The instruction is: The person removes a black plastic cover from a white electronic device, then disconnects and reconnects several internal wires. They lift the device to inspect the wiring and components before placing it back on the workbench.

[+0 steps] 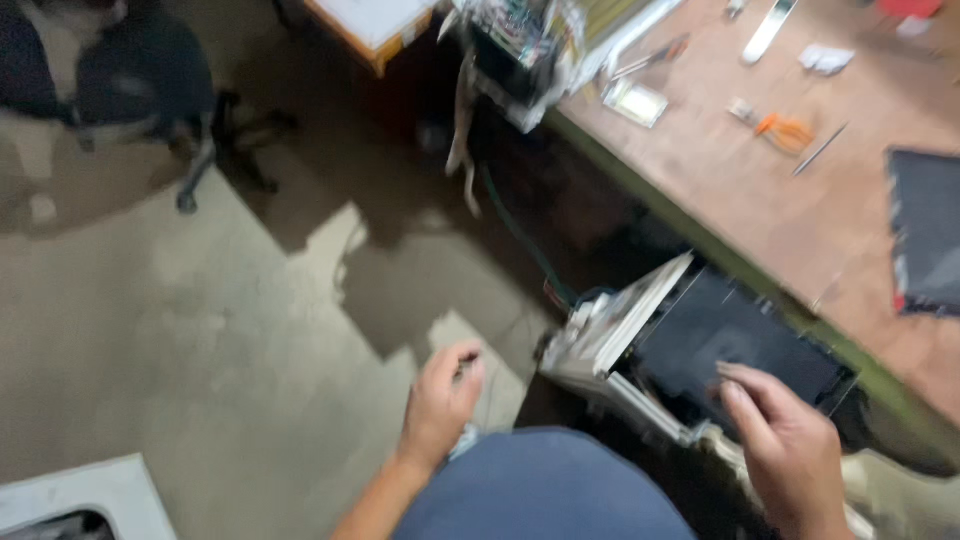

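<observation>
A repair workshop, seen from above. A long wooden workbench (780, 200) fills the upper right of the frame, strewn with orange-handled pliers (783, 130), a thin metal tool (820, 150) and small parts. At the top centre a partly dismantled device with exposed wiring (525, 45) sits on the bench edge. The floor (200, 330) is bare, stained concrete, with an office chair (150, 80) at upper left.

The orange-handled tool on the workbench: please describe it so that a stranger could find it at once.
Start at the long brown workbench on the right. Near its far end, between a small shiny square plate and a dark mat, lie the orange-handled pliers. A thin grey rod lies beside them; only the pliers are orange.
</observation>
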